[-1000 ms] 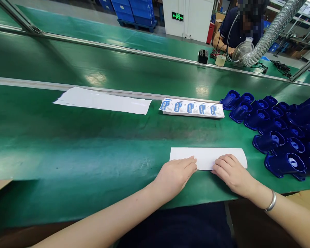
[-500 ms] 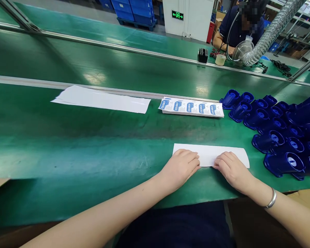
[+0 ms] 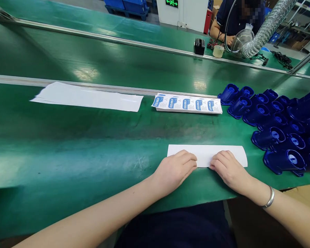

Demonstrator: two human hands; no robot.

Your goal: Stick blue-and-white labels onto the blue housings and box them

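A white paper strip (image 3: 203,151) lies near the front edge of the green table. My left hand (image 3: 177,170) grips its near edge left of the middle, fingers curled together. Close by on the right, my right hand (image 3: 227,169) pinches the same edge, fingers bent. The fingertips of both hands are partly hidden at the paper. Behind the strip is a stack of printed label sheets (image 3: 187,104) with blue marks. Farther left lie blank white sheets (image 3: 87,98), slightly fanned.
Several dark blue plastic cups (image 3: 279,163) crowd the right side of the table (image 3: 92,151). A metal rail (image 3: 105,88) runs behind the papers. Across the bench a person (image 3: 222,26) works beside a silver duct hose (image 3: 270,29) and a black block (image 3: 199,46).
The view has shifted slightly, moving the table items a little left in the picture. Both hands keep their hold on the strip, which looks a bit flatter.
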